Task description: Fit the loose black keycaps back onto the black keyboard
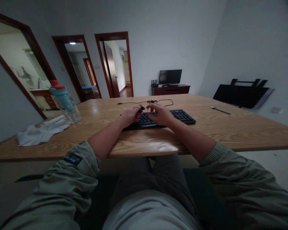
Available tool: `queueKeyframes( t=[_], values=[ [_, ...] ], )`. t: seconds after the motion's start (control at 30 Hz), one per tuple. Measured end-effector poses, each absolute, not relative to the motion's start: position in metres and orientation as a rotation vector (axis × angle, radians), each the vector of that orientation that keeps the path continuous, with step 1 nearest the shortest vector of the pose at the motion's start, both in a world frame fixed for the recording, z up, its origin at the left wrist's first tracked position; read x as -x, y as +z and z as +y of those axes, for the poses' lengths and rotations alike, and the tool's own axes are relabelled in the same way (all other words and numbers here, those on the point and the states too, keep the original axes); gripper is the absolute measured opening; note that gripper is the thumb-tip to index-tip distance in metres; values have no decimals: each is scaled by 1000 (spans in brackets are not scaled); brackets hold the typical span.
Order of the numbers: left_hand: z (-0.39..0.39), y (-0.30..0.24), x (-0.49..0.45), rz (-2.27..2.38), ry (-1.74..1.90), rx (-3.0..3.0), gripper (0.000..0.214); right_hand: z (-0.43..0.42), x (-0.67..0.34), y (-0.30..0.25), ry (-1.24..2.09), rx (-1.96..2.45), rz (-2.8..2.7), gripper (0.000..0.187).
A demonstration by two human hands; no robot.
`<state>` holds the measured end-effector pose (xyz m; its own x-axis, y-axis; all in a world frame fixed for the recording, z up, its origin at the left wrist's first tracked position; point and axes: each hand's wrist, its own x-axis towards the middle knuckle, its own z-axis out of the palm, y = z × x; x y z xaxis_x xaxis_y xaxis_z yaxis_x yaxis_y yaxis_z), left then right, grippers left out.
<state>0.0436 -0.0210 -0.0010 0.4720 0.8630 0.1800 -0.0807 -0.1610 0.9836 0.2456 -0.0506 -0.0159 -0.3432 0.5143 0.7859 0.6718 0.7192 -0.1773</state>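
Observation:
A black keyboard [184, 117] lies near the front edge of the wooden table, partly covered by both hands. My left hand [131, 115] is closed above its left part, pinching a small black piece [141, 109] that looks like a keycap. Over the middle keys, close to that piece, is my right hand [159, 114]. Its fingers are bent and apart, with nothing visible between them. Behind the keyboard runs its thin black cable [152, 101], bundled in the middle.
On the wooden table [100, 110], a clear bottle with a blue and red lid [66, 102] stands at the left beside a crumpled white cloth [42, 131]. A slim dark brush [220, 110] lies to the right. A television [170, 76] stands on a cabinet by the far wall.

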Motion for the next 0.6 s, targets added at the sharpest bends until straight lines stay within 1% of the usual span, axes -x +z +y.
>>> queueKeyframes(
  t=[0.1, 0.3, 0.47, 0.6],
  values=[
    [-26, -4, -43, 672, 964, -1421, 29, -55, -238, -17, -311, 859, -2060, 26],
    [-28, -8, -43, 655, 912, -1515, 31, -56, -235, -18, -357, 846, -2081, 21],
    [-27, -12, -42, 656, 893, -1597, 43, -55, -237, -18, -340, 862, -2084, 19],
    [-29, -12, -42, 675, 885, -1698, 50, -56, -236, -18, -298, 818, -2077, 14]
  ],
)
